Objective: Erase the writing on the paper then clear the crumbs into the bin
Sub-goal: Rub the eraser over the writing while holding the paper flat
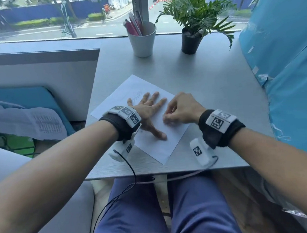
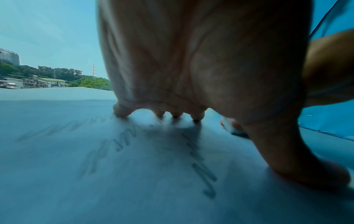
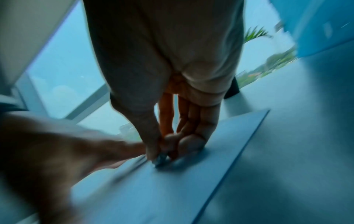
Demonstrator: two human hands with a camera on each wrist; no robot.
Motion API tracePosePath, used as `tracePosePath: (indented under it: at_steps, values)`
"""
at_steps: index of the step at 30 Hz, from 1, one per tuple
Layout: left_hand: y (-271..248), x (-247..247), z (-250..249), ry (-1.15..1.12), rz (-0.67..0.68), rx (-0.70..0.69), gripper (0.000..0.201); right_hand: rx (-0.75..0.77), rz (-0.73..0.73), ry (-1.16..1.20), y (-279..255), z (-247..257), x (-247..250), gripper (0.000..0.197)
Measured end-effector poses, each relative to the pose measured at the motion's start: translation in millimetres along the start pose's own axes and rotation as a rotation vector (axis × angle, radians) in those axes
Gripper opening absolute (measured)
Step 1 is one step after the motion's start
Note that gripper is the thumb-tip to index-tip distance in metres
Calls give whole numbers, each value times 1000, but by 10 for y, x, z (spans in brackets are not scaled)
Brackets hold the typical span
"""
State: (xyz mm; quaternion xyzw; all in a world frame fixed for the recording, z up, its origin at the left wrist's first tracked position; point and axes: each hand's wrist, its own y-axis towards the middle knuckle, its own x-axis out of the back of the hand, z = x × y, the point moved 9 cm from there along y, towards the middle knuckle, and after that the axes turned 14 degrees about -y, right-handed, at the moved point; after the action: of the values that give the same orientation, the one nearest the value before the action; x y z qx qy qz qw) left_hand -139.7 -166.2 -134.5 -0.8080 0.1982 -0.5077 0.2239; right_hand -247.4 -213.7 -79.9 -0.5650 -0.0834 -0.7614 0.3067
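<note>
Grip status, head view: my left hand [image 1: 148, 110] lies flat with fingers spread, pressing the paper [image 1: 152, 149] onto the desk [image 1: 211, 86]. My right hand [image 1: 182, 108] is curled, fingertips pinched on something small at the sheet's 3 o'clock edge; I take it for the eraser, hidden here. Faint zigzag writing [image 1: 138, 97] shows at 12 o'clock of the left hand, just beyond its fingertips. A white cup of pens [image 1: 143, 41] and a potted plant [image 1: 191, 39] stand well apart at the far edge, 12 to 1 o'clock. No bin is visible in this view.

Left wrist view: palm arched over the sheet, fingertips [image 2: 196, 116] and thumb down on the paper. Several rows of pencil zigzags [image 2: 126, 144] remain under and ahead of the palm, some smudged or half-faded. Dark specks [image 2: 164, 116] lie by the fingertips, likely eraser crumbs. At 3 o'clock a pale block with a dark lower end [image 2: 229, 126] peeks from behind the thumb; probably the eraser in the other hand.

Right wrist view: heavily blurred. Thumb and fingers close narrowly on a small dark-tipped piece, the eraser [image 3: 160, 159], pressed to the paper close to the left hand's fingers [image 3: 107, 151].

Judgement: erasing is in hand and only partly done, since much writing is legible. Left to do: finish the remaining rows, then gather the crumbs and carry them to a bin I cannot locate yet.
</note>
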Motion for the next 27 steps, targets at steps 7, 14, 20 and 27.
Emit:
tracePosePath:
  at_steps: [7,14,20,27]
  values:
    - [10,6,-31,19,0,13,143,17,15,-22,-92,54,-58,8]
    - [5,10,-28,-6,-8,19,144,-72,-66,-17,38,-103,94,11]
    - [13,16,-34,-9,-15,17,143,-180,-114,49,110,-299,251,14]
    - [16,-4,-18,-6,-1,15,145,-67,-30,3,70,-52,84,11]
